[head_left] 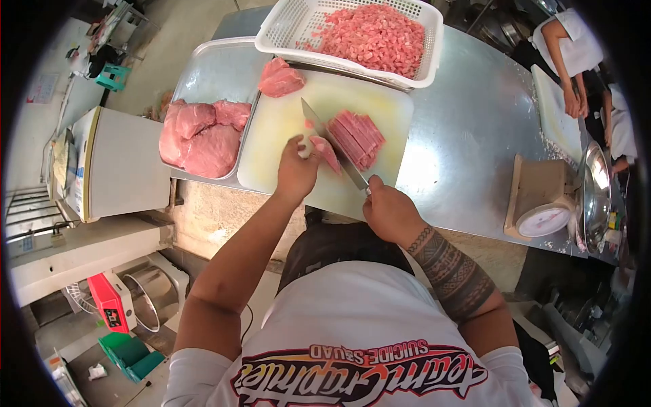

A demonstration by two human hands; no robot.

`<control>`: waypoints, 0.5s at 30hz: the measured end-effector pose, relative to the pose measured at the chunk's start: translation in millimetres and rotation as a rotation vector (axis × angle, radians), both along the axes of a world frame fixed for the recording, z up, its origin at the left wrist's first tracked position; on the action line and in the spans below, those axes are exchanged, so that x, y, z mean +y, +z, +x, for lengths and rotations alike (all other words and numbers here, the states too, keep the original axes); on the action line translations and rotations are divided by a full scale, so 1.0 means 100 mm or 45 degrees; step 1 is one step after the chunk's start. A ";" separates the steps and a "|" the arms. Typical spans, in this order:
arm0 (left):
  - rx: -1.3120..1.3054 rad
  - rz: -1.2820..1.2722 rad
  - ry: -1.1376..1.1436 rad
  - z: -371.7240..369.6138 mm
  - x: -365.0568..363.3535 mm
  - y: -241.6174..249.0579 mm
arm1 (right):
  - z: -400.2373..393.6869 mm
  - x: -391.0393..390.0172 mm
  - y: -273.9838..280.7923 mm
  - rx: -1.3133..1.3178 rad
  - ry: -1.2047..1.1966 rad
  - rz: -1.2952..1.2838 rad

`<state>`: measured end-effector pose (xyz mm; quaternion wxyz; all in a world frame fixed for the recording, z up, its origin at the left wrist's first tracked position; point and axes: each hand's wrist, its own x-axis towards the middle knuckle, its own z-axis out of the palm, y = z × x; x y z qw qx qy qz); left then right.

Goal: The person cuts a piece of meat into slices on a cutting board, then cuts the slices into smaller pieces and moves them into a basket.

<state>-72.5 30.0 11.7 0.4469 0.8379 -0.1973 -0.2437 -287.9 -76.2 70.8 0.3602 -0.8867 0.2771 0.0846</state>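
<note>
My right hand (393,210) is wrapped round the handle of a knife (351,169), whose long blade points up and to the left across the white cutting board (271,146). Right of the blade lies a block of raw meat cut into strips (356,139). A small piece of meat (325,154) sits on the left side of the blade. Close beside that piece is my left hand (297,169), its fingers bent and apart, with nothing visible in them. One larger chunk of meat (280,78) rests at the board's far left corner.
A metal tray (210,64) with big meat pieces (207,139) stands left of the board. Behind it is a white perforated basket (274,34) of diced meat (373,37). A dial scale (542,197) stands at right, near another person's hands (575,102) at a second board (557,115).
</note>
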 end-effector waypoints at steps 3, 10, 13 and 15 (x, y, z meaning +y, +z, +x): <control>-0.529 -0.123 -0.250 0.08 0.05 0.10 | -0.02 -0.04 -0.09 0.002 0.002 0.005; -0.568 0.008 -0.578 0.24 -0.06 0.33 | -0.16 -0.05 0.35 0.068 -0.013 -0.034; -0.544 0.060 -0.602 0.24 -0.06 0.34 | -0.28 -0.02 0.73 0.109 -0.018 0.017; -0.557 0.082 -0.586 0.26 -0.06 0.30 | -0.34 -0.02 0.90 0.166 0.010 0.060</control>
